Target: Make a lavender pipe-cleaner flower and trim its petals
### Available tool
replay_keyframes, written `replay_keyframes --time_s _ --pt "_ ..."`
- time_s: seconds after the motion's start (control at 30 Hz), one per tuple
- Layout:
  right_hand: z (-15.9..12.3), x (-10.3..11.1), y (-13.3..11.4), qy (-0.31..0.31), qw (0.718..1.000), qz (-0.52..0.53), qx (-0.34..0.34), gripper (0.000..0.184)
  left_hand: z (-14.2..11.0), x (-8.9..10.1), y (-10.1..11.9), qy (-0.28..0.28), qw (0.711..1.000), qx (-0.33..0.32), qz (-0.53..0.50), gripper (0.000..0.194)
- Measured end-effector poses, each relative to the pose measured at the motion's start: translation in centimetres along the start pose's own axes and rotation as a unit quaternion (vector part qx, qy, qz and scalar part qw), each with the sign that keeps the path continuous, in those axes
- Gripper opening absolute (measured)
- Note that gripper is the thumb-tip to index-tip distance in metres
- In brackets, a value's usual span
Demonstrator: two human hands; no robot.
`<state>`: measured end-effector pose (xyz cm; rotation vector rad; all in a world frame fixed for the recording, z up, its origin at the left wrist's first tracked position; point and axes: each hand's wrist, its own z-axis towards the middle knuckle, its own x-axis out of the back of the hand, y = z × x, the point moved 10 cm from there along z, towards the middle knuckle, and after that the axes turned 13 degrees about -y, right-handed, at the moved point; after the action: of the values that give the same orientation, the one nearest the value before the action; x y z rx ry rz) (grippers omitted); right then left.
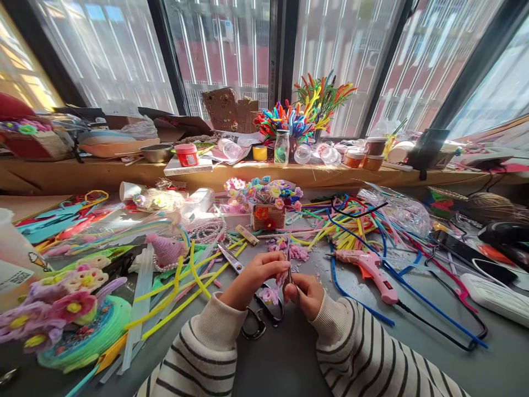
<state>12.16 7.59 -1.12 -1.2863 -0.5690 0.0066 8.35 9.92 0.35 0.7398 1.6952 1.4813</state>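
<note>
Both hands meet low in the middle of the view. My left hand (pixel 258 273) is closed, its thumb and fingers pinching a fuzzy pink-lilac chenille piece (pixel 270 295) that hangs below them. My right hand (pixel 308 292) is closed around a slim metal tool (pixel 289 256), its narrow point upward. It looks like small scissors, but the fingers hide its handle. Under my left hand lies a larger pair of scissors (pixel 233 259), its dark handles toward me. Just beyond the hands rest pink fuzzy trimmings (pixel 298 252).
A pink glue gun (pixel 380 273) with a black cord lies at right, among blue chenille stems (pixel 430 311). Yellow stems (pixel 194 292) and glue sticks (pixel 138 309) lie at left, near chenille flowers (pixel 70 309). A flower-filled box (pixel 268 216) stands behind. Jars line the sill (pixel 231 173).
</note>
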Motion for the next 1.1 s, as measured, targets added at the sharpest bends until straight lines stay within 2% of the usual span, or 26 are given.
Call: replay_keyframes --time_s 0.23,0.57,0.77,0.93,1.1 --pt "0.0 1.1 0.9 0.046 0.996 -0.038 -0.061 0.052 -0.1 0.7 0.2 0.040 0.999 -0.001 0.007 0.023" --pt "0.1 0.8 1.2 0.039 0.998 -0.023 -0.036 0.052 -0.3 0.9 0.9 0.066 0.997 -0.024 0.015 0.023" --pt "0.0 0.2 0.2 0.007 1.000 -0.010 -0.011 0.056 0.1 0.6 0.4 0.028 0.999 -0.027 0.020 0.024" --pt "0.0 0.7 0.8 0.034 0.997 -0.055 -0.044 0.056 0.0 0.7 0.3 0.034 0.999 -0.024 0.020 0.025" --pt "0.1 0.7 1.0 0.025 0.998 -0.047 -0.036 0.055 -0.1 0.8 0.5 0.048 0.998 -0.026 0.021 0.025"
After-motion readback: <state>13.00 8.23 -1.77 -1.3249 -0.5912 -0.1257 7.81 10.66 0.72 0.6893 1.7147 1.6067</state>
